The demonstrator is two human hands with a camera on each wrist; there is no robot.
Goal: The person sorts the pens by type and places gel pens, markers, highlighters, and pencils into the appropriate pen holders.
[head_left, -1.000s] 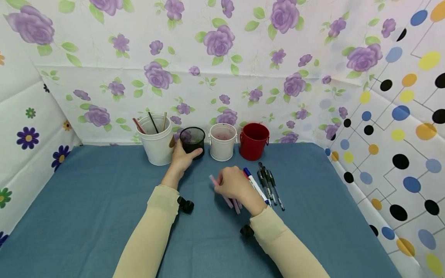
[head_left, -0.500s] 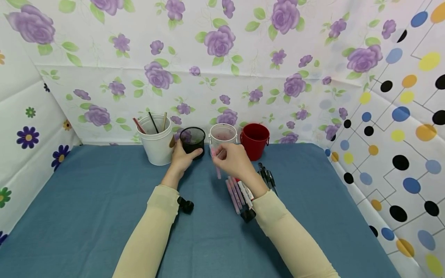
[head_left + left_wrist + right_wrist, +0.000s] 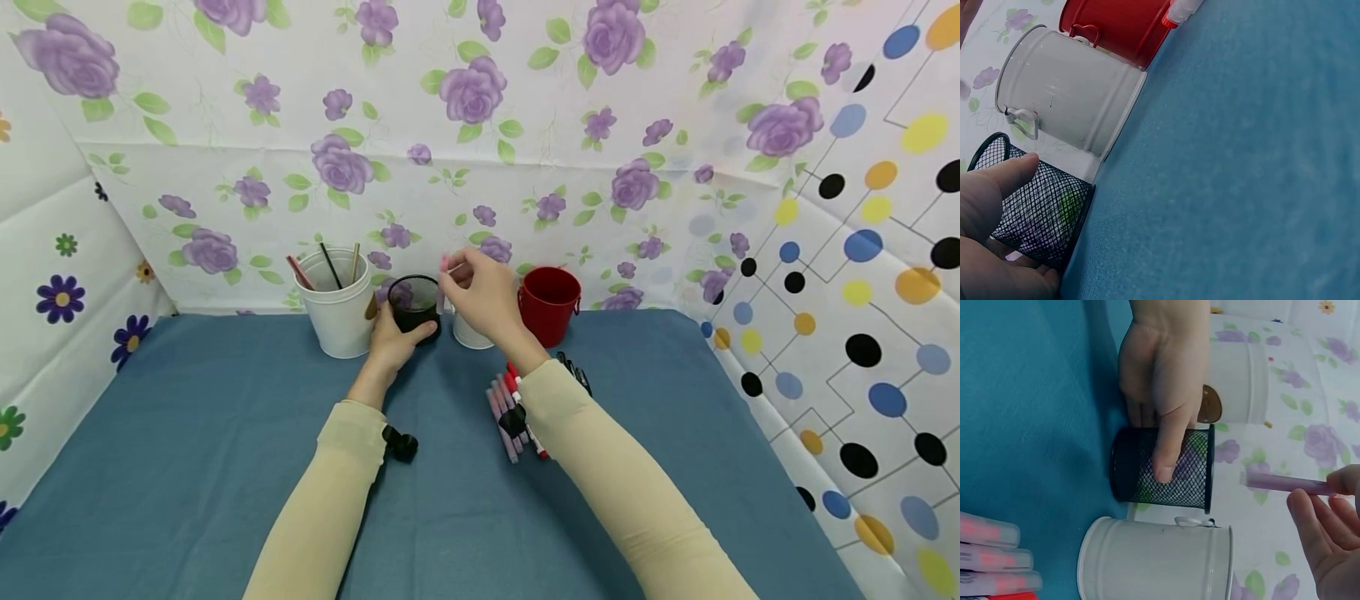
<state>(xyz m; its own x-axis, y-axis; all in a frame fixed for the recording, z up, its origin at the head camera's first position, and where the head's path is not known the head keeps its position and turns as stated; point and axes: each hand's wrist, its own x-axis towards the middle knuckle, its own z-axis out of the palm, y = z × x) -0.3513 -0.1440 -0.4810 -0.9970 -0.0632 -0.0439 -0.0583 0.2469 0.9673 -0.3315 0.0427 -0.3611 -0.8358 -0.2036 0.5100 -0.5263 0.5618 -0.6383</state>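
My left hand [image 3: 392,340] grips a black mesh pen holder [image 3: 1190,465] standing at the back of the table. In the left wrist view its thumb [image 3: 1019,174] lies across the near side of the mesh. My right hand [image 3: 483,296] is raised in front of the small white bucket [image 3: 1066,87] and pinches a slim pink pen [image 3: 1282,482] by one end. In the right wrist view the pen's free end points toward the mesh holder and is a little above its rim. The head view has the pen [image 3: 441,287] right beside the holder's right rim.
A larger white bucket [image 3: 337,321] holding several sticks stands left of the mesh holder. A red bucket [image 3: 551,308] is at the right. Pink pens [image 3: 498,412], red-capped markers [image 3: 512,381] and black pens [image 3: 576,375] lie in front, partly under my right sleeve.
My right hand has lifted the pink pen from the group on the table and brought it back, up and leftward to the mesh holder. The left hand has stayed on the holder.
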